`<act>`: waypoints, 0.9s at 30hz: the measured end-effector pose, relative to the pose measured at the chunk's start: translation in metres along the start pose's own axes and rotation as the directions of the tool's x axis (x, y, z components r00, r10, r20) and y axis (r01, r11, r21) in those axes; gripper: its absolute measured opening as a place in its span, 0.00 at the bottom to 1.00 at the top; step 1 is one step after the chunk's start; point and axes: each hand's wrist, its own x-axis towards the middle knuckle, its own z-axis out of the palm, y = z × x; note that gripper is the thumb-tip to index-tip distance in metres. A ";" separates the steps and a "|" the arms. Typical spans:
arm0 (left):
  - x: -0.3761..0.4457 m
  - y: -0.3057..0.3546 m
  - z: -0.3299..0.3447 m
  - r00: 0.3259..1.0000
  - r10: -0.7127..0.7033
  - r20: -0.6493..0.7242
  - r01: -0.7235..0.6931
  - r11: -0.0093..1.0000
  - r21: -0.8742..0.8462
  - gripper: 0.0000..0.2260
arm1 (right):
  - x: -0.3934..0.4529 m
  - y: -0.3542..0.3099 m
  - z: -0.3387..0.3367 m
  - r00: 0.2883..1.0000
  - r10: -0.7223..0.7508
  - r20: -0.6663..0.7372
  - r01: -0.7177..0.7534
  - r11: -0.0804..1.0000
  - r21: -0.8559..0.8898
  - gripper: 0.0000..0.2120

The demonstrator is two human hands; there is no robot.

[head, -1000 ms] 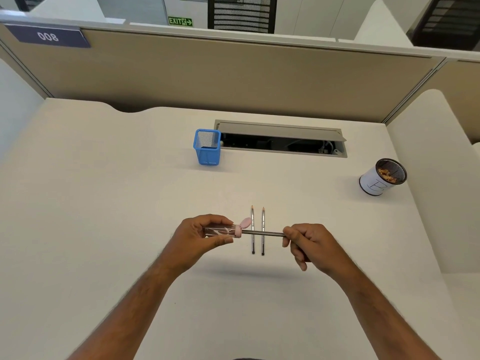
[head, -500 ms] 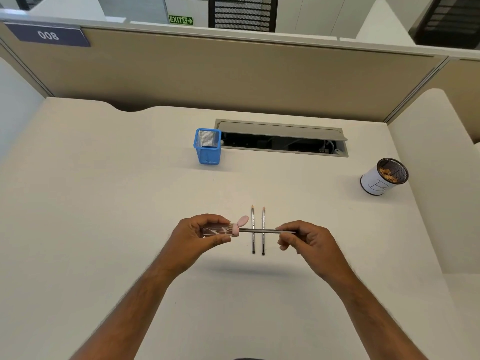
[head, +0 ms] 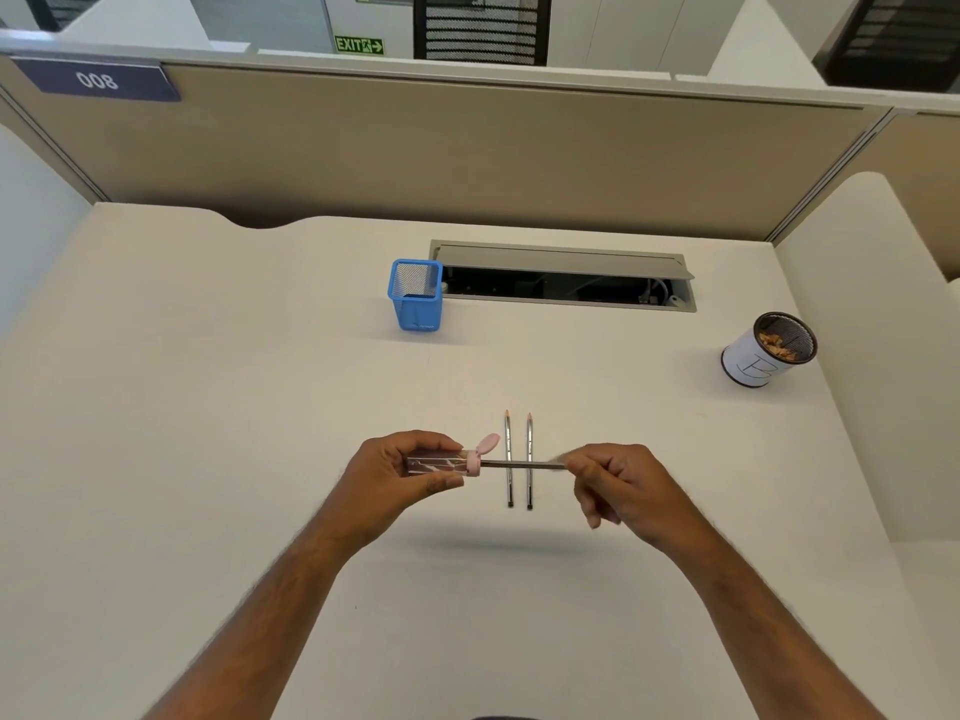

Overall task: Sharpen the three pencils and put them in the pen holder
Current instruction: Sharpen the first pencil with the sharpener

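Right now the left hand (head: 402, 472) grips a clear sharpener with a pink cap (head: 441, 464), while the right hand (head: 618, 485) pinches a slim grey pencil (head: 522, 464) whose tip sits in the sharpener's mouth. Two more grey pencils (head: 519, 459) lie side by side on the cream desk (head: 208, 407) beneath, their points apparently cut already. So this seems the third sharpening; the blue mesh pen holder (head: 417, 296) beyond looks empty. Open desk lies between; the cable hatch (head: 563, 275) sits just beside the holder.
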 end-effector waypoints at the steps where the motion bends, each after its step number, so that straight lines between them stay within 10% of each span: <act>1: 0.000 0.000 0.000 1.000 0.002 -0.001 -0.002 1.000 0.001 0.13 | -0.001 0.000 0.000 1.000 -0.020 -0.009 0.020 1.000 0.002 0.08; 8: 0.001 0.003 0.002 1.000 0.005 -0.004 -0.005 1.000 -0.014 0.13 | -0.005 0.003 0.006 0.979 -0.101 -0.176 0.095 0.995 -0.040 0.08; 27: 0.002 0.002 0.004 1.000 -0.007 0.014 0.008 0.999 -0.039 0.13 | -0.002 0.004 -0.001 0.994 -0.050 -0.098 0.047 0.998 -0.031 0.08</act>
